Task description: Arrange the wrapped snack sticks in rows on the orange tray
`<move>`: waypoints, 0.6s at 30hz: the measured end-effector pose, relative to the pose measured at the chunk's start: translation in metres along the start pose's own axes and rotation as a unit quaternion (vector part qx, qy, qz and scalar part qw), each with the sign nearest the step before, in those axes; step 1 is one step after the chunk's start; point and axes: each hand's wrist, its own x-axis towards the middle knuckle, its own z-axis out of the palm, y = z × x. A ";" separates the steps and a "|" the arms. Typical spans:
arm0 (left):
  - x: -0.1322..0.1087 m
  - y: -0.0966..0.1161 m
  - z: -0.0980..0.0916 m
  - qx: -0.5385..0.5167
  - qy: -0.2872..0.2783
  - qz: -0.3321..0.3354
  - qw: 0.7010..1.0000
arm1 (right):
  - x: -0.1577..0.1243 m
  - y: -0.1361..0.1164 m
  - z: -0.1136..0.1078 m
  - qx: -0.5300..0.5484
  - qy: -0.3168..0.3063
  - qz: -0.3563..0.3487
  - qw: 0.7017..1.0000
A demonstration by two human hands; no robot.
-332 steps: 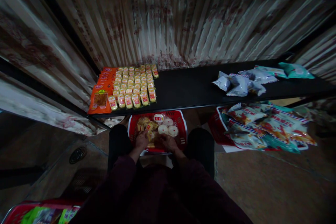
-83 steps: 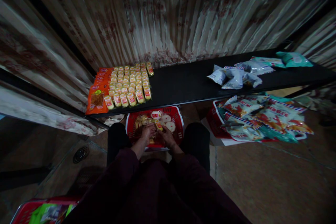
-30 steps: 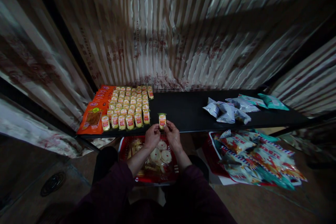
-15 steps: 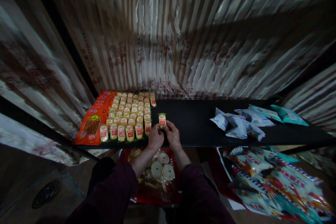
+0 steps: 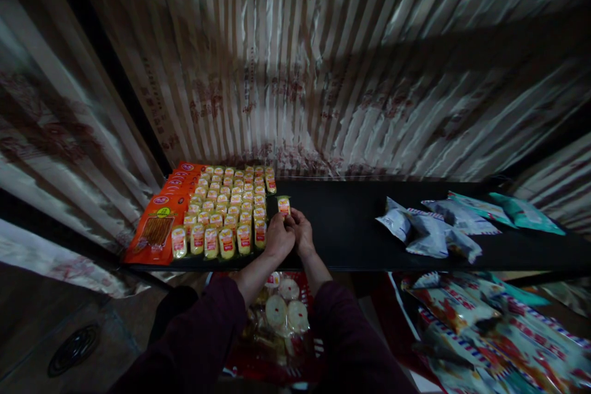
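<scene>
A small wrapped snack cake (image 5: 283, 205), yellow with a red and white label, stands upright above the black shelf (image 5: 341, 221). My left hand (image 5: 279, 240) is closed on its lower end, fingers pinched. Pressed close beside it, my right hand (image 5: 303, 234) also has its fingers closed at the cake's base; the exact finger contact is partly hidden. To the left, rows of matching wrapped cakes (image 5: 226, 243) cover the shelf, the nearest row close to my left hand. One cake (image 5: 271, 183) sits at the back right end of those rows.
Orange snack packets (image 5: 157, 228) overlap at the shelf's left end. Silver-white bags (image 5: 427, 234) and teal bags (image 5: 526, 212) lie on the right. Below are a red basket (image 5: 258, 369) of round wrapped pastries and a heap of large snack bags (image 5: 521, 332). Striped sheeting (image 5: 286, 74) hangs behind.
Both hands remain together on the cake, with the right hand closer in against the left. The view has shifted slightly, so the shelf's front edge appears lower.
</scene>
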 end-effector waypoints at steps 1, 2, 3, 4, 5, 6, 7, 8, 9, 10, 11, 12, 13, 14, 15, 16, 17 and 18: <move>0.002 0.001 0.000 -0.006 -0.001 -0.001 1.000 | 0.003 0.000 0.002 0.015 -0.002 0.013 1.000; 0.005 0.003 0.000 -0.013 -0.004 0.000 1.000 | 0.007 -0.001 0.003 0.026 -0.004 0.022 0.999; 0.007 0.004 0.000 -0.017 -0.007 0.002 1.000 | 0.010 -0.001 0.005 0.031 -0.006 0.026 0.999; 0.010 0.005 0.000 -0.019 -0.009 0.003 1.000 | 0.013 -0.002 0.007 0.036 -0.008 0.027 0.999; 0.013 0.006 -0.001 -0.018 -0.010 0.004 1.000 | 0.015 -0.003 0.009 0.040 -0.008 0.028 0.999; 0.016 0.007 -0.001 -0.014 -0.009 0.005 1.000 | 0.018 -0.004 0.010 0.045 -0.009 0.032 0.998; 0.019 0.007 -0.001 -0.010 -0.009 0.004 1.000 | 0.020 -0.005 0.012 0.050 -0.009 0.038 0.998; 0.022 0.008 -0.001 -0.004 -0.008 0.002 1.000 | 0.022 -0.006 0.013 0.052 -0.008 0.042 0.998; 0.024 0.008 -0.001 0.001 -0.008 -0.002 1.000 | 0.024 -0.006 0.015 0.051 -0.003 0.046 0.998; 0.027 0.009 0.000 0.005 -0.008 -0.005 1.000 | 0.026 -0.006 0.016 0.048 0.002 0.048 0.998; 0.030 0.009 0.001 0.008 -0.006 -0.010 1.000 | 0.028 -0.005 0.017 0.042 0.006 0.047 0.998; 0.032 0.009 0.001 0.009 -0.004 -0.014 1.000 | 0.029 -0.005 0.019 0.034 0.009 0.043 0.998; 0.035 0.008 0.002 0.010 -0.001 -0.017 1.000 | 0.031 -0.004 0.020 0.024 0.009 0.037 0.999; 0.038 0.007 0.003 0.008 0.003 -0.018 1.000 | 0.033 -0.003 0.022 0.016 0.007 0.031 0.999; 0.041 0.006 0.003 0.005 0.007 -0.017 1.000 | 0.036 -0.002 0.023 0.012 0.004 0.025 1.000; 0.045 0.004 0.004 0.002 0.011 -0.016 1.000 | 0.039 -0.002 0.025 0.013 0.003 0.020 1.000; 0.049 0.002 0.005 -0.002 0.015 -0.014 1.000 | 0.042 -0.001 0.026 0.019 0.004 0.018 1.000; 0.053 -0.001 0.007 -0.007 0.018 -0.010 1.000 | 0.045 0.000 0.028 0.026 0.007 0.021 0.999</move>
